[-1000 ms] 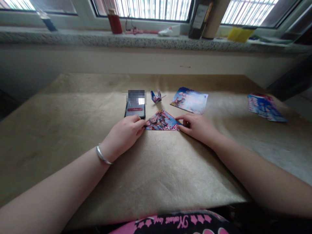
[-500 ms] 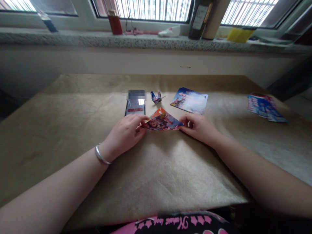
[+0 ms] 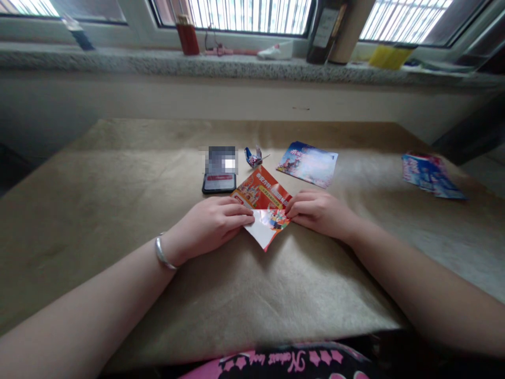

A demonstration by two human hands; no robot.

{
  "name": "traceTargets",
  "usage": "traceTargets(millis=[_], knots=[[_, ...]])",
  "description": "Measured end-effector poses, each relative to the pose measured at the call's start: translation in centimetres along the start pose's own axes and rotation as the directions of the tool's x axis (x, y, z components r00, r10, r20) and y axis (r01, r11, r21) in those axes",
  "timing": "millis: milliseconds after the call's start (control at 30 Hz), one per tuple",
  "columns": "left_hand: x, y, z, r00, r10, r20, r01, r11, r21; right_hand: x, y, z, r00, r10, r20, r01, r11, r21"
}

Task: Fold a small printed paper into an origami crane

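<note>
A square printed paper [image 3: 263, 202] lies opened out as a diamond on the brown table cover [image 3: 118, 200], its red and white side up. My left hand [image 3: 211, 223] pinches its left corner with fingers closed. At the right corner, my right hand [image 3: 317, 210] grips it the same way. A silver bangle [image 3: 162, 253] sits on my left wrist. Just behind the paper lie a black phone [image 3: 219, 175] and a small folded paper crane [image 3: 254, 157].
A blue printed sheet [image 3: 308, 162] lies flat behind my right hand. More blue sheets [image 3: 430, 173] sit at the far right edge. The stone windowsill [image 3: 118, 60] behind holds a red cup [image 3: 187, 36], a dark bottle [image 3: 322, 29] and a yellow item [image 3: 388, 55].
The paper was a folded triangle lying flat; both hands lifted it and opened it out, so its red and white side now faces up as a diamond.
</note>
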State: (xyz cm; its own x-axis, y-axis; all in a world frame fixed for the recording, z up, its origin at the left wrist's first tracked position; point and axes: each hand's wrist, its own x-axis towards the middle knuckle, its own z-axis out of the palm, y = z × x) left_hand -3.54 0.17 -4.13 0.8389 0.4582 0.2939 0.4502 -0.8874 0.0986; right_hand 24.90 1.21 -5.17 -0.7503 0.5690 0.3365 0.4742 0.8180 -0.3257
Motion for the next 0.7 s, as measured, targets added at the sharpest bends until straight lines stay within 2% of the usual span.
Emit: traceTargets(millis=[333, 700], knots=[[0.1, 0.5, -0.7, 0.995, -0.040, 0.086, 0.031, 0.995, 0.099, 0.2, -0.3, 0.0, 0.998, -0.063, 0.027, 0.065, 0.997, -0.050], [0.4, 1.5, -0.7, 0.993, -0.061, 0.098, 0.049, 0.991, 0.122, 0.7, -1.2, -0.1, 0.992, -0.097, 0.079, 0.109, 0.982, -0.156]])
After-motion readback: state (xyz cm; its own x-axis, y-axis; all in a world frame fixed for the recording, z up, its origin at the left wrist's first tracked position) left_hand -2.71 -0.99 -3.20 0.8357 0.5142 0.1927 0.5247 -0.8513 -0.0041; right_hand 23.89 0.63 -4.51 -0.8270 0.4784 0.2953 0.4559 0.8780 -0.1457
